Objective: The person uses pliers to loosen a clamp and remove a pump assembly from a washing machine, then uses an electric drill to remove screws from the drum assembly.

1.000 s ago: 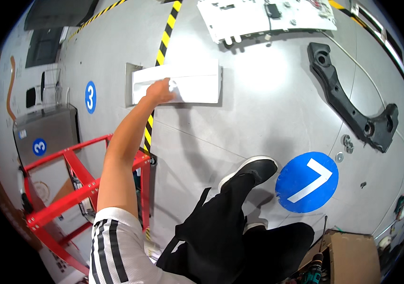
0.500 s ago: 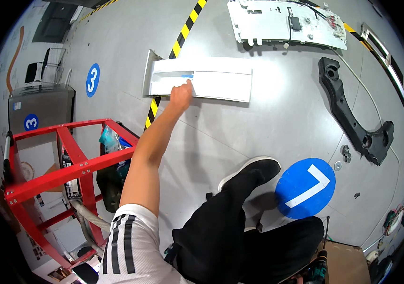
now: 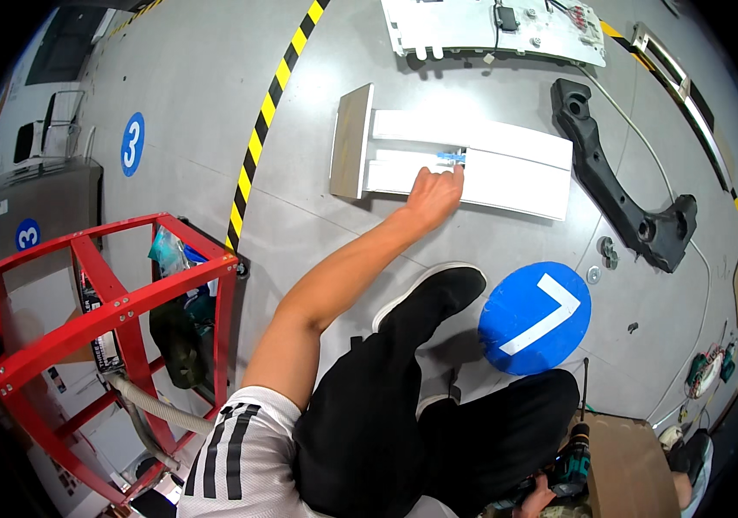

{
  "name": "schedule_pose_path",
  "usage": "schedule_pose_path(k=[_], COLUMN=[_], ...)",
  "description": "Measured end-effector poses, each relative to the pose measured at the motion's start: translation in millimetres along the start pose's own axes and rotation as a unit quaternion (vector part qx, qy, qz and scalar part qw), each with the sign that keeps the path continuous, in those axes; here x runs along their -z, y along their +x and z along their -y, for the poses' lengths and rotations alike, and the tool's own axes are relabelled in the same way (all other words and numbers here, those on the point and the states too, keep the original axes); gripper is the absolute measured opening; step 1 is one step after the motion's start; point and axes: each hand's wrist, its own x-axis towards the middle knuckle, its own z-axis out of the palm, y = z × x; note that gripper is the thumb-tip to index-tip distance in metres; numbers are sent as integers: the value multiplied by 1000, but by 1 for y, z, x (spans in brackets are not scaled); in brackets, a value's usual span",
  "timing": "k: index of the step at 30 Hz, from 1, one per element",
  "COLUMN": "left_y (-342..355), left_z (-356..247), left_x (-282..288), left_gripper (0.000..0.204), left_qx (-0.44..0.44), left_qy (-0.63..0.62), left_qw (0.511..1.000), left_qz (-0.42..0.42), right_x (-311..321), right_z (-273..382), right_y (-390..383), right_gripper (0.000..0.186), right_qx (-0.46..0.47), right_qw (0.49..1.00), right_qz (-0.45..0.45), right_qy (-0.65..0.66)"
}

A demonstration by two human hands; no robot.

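Head cam: white drawer lies just fwd of L hand, index at blue tab (can't tell if gripping).

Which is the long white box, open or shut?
The white box is partly open: beside its grey end panel, its recessed inside and a blue piece show.

Has a smooth grey floor, crossed by black-and-yellow striped tape and marked with a large blue disc; catches a bright glare near the top; holds a red metal frame and grey box-shaped cabinet on the left, a cardboard box at lower right
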Motion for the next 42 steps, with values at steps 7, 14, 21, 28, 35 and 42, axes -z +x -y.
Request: schedule_pose_path(k=[7,14,21,28,35,42], left_y=[11,12,23,25,-7,10], left_z=[0,53,49,57,41,70], left_x=[18,33,42,42,45,83], left_gripper=[52,24,23,27,51,56], left_qx=[-31,140,106,91,-52,-88], left_qy=[-22,-321,-270,-173,134,38], left_qw=[998,937,956,980,987,986], left_qz=[56,-12,32,36,74,137], right_x=[-11,-15,-15,-18,-7,-5], right_z=[-47,-49,-51,-42,-81,-95], right_y=[28,16,15,8,31,43], right_gripper=[60,61,72,70,73,76], right_qx=[35,78,-17,-24,74,64], right_qw=[982,974,966,971,983,991], right_qz=[-56,-28,-50,-57,-9,-41], right_qy=[178,209,251,232,168,111])
